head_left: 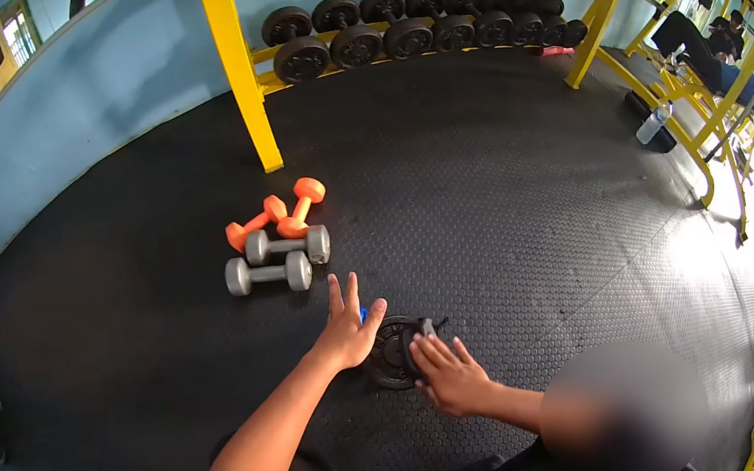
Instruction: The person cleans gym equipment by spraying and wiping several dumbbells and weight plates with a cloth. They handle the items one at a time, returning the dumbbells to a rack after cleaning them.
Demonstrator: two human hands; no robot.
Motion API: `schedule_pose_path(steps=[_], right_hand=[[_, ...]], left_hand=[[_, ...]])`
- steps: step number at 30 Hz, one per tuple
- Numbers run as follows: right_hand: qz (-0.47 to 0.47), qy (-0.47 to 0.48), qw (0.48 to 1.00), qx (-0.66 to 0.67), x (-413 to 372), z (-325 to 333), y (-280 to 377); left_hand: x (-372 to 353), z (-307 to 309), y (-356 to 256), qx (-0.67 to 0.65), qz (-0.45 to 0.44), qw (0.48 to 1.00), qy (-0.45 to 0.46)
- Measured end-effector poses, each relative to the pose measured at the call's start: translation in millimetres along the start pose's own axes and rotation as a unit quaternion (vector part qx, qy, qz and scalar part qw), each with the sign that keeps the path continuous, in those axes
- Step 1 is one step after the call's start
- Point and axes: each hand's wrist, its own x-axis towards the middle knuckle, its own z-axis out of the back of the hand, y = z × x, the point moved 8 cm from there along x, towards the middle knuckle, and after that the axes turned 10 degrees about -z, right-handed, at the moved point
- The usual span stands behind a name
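A round black weight plate (pixel 388 364) lies on the floor between my hands, partly covered by them. My left hand (pixel 349 331) is open, fingers spread, at the plate's left edge. A small blue thing (pixel 364 313) shows behind its thumb; I cannot make out what it is. My right hand (pixel 454 377) rests with outstretched fingers against a dark object with a strap-like end (pixel 427 326), on the plate's right side. The fingers hide most of that object. Beyond my left hand lie two grey dumbbells (pixel 269 274) and two orange dumbbells (pixel 302 208).
Black textured rubber matting (pixel 493 217) covers the floor. A yellow rack (pixel 238 70) along the blue wall carries rows of black dumbbells (pixel 357 45). Yellow gym machines (pixel 706 100) stand at right, with a water bottle (pixel 653 125) beside them. A blurred patch covers the lower right.
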Motion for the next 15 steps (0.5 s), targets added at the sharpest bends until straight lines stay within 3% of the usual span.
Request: schedule_pose_path(steps=[2, 4, 6, 8, 10, 12, 13, 15], right_hand=[[-0.003, -0.022, 1.000, 0.007, 28, -9, -9], [0.015, -0.048, 0.988, 0.143, 58, -4, -13], [0.037, -0.094, 0.993, 0.069, 80, 19, 11], [-0.024, 0.097, 0.989, 0.107, 102, 23, 36], [-0.018, 0.102, 0.994, 0.032, 110, 10, 54], [0.124, -0.074, 0.989, 0.009, 99, 6, 88], [0.151, -0.026, 0.988, -0.011, 93, 2, 99], [0.160, -0.019, 0.986, -0.041, 80, -2, 107]], left_hand=[[2, 4, 12, 0.011, -0.016, 0.999, -0.026], [4, 8, 18, 0.005, -0.012, 1.000, -0.028], [6, 14, 23, -0.006, -0.008, 0.999, -0.035], [8, 12, 26, 0.010, -0.005, 1.000, -0.009], [11, 14, 24, -0.005, 0.004, 1.000, 0.001], [15, 8, 25, -0.016, -0.016, 1.000, -0.005], [16, 8, 22, -0.014, -0.020, 1.000, 0.006], [21, 5, 13, -0.020, -0.033, 0.999, 0.025]])
